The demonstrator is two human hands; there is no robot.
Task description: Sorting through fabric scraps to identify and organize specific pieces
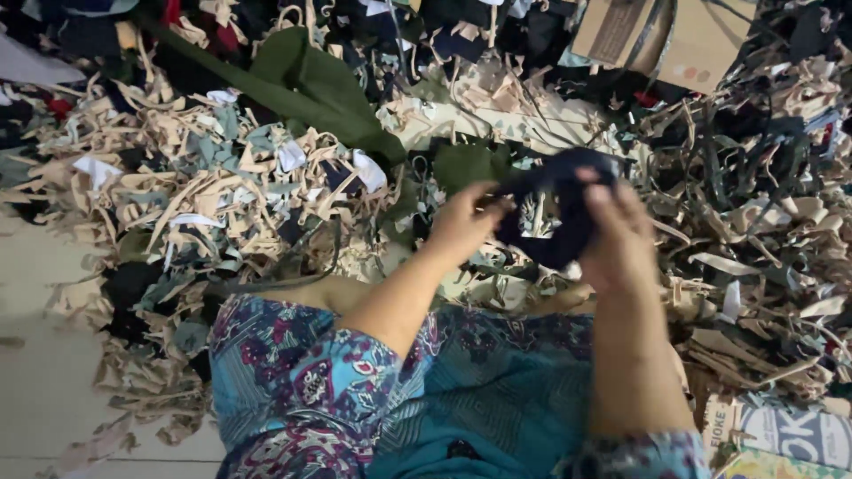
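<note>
Right of centre, both hands grasp 1 dark navy fabric scrap (555, 217): left hand (461, 226) pinches its left edge, right hand (617, 239) clenches the bulk. It looks light, limp and non-slippery; best held by the edges.

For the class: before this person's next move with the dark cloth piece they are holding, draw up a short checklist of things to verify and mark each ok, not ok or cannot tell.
1. Left hand grips the dark navy cloth piece: ok.
2. Right hand grips the same piece: ok.
3. Piece lifted clear of the heap of beige fabric strips: ok.
4. Whole piece visible for checking: not ok, the fingers cover part of it.
5. Free floor nearby: ok, bare pale floor at the left.
6. Cardboard box open to receive anything: cannot tell.
</note>
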